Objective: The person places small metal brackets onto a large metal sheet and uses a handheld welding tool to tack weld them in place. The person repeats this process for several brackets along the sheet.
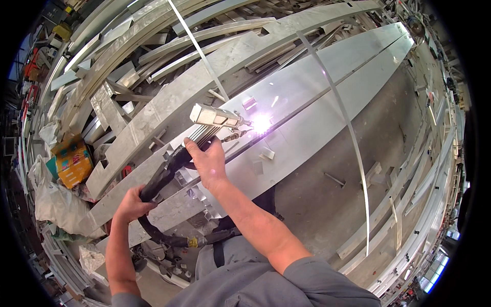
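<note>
The pale, boxy welding torch is grasped near its ribbed part by the right hand, above the silvery metal panels; it lies beyond and right of the left hand, by which the black cable is gripped. Its long axis is directed left to right, its tip aimed right at a white-violet glare.

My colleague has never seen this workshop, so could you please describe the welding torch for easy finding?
Look for two long silvery panels running diagonally toward the upper right. Over them, the right hand grips the welding torch, a boxy pale head with a thick black hose behind. Unlike the metal offcuts nearby, it has a dazzling white-violet glow at its tip.
</note>
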{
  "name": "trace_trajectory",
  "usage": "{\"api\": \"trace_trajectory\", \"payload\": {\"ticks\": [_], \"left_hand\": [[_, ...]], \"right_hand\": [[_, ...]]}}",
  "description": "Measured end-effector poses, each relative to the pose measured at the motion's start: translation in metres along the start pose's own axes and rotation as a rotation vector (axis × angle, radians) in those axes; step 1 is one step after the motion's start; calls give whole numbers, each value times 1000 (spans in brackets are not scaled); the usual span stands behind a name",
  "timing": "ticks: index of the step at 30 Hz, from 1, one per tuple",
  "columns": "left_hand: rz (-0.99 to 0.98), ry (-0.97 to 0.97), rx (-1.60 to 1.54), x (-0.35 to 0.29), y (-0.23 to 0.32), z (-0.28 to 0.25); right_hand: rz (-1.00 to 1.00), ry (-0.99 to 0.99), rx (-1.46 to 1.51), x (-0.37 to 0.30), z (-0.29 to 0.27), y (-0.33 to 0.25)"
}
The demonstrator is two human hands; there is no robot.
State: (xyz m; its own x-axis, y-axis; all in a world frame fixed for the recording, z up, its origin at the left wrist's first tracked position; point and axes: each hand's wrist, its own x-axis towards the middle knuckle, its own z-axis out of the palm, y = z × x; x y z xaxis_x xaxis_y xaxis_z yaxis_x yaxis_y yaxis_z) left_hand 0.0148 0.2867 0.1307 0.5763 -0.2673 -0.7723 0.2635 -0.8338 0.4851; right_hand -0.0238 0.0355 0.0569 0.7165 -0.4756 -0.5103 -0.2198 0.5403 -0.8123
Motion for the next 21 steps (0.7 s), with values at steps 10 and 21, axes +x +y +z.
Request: {"api": "trace_trajectory", "payload": {"ticks": [10,21], "left_hand": [[16,78,-79,0,-3,18],[65,28,-48,15,2,19]], "right_hand": [[-2,-95,50,3,-5,-12],[79,-88,167,7,-17,-26]]}}
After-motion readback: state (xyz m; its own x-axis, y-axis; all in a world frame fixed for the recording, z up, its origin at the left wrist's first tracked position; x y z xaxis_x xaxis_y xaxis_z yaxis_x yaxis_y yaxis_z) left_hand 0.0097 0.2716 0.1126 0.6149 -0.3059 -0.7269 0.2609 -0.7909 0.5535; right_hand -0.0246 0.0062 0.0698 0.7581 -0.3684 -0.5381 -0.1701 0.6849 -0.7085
